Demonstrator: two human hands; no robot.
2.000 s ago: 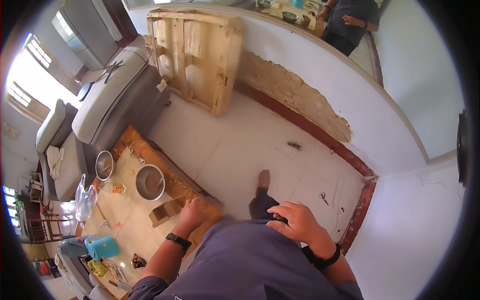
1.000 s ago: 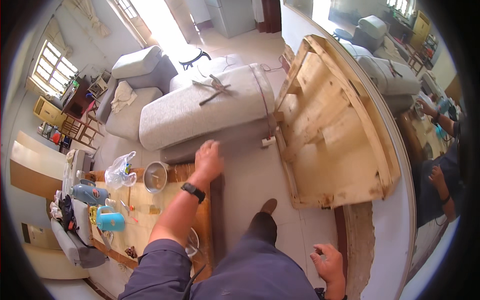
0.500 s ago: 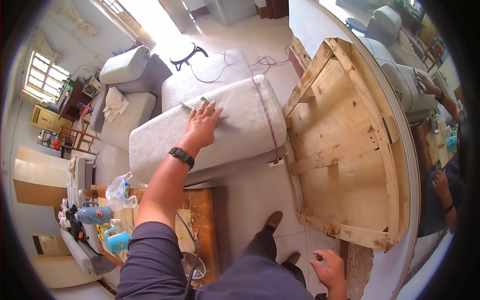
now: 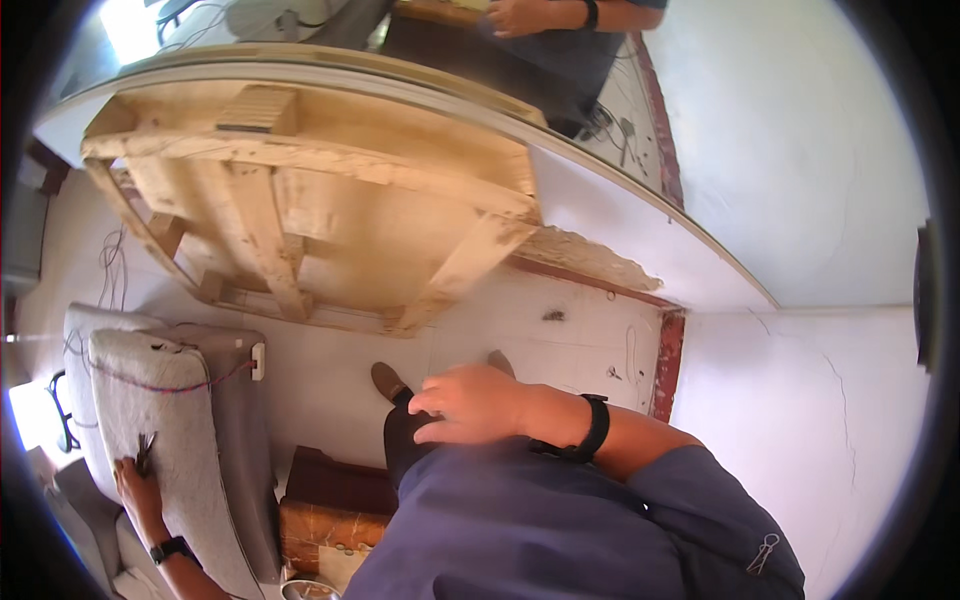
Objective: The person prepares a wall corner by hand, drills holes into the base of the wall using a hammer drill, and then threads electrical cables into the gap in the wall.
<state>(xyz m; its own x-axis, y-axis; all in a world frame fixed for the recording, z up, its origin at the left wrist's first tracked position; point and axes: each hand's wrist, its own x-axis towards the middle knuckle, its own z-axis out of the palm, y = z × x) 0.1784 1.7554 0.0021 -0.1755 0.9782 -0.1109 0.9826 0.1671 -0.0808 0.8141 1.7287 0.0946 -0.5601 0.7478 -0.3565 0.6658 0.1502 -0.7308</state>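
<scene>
On the far left, my left hand (image 4: 138, 490) rests on a pale grey padded cushion block (image 4: 165, 415). Its fingers are round the end of a small dark two-pronged tool (image 4: 146, 452), whose exact kind is too small to make out. In front of my body is my right hand (image 4: 470, 402), slightly blurred. Nothing shows in it, and its fingers are loosely bent and apart. A red and blue cord (image 4: 170, 388) crosses the cushion's far end and runs to a white socket strip (image 4: 258, 362) at its side.
A wooden frame with a plywood panel (image 4: 340, 225) leans against the wall under a mirror (image 4: 440, 50). Near my legs stands a table with a brown marbled top (image 4: 315, 530). Loose cable (image 4: 113, 262) lies on the floor behind the cushion; small debris (image 4: 553, 315) lies near the wall.
My view has swung to the right, bringing the cushion to the far left. My right hand has risen in front of my body. My left hand stays on the cushion, now gripping the tool.
</scene>
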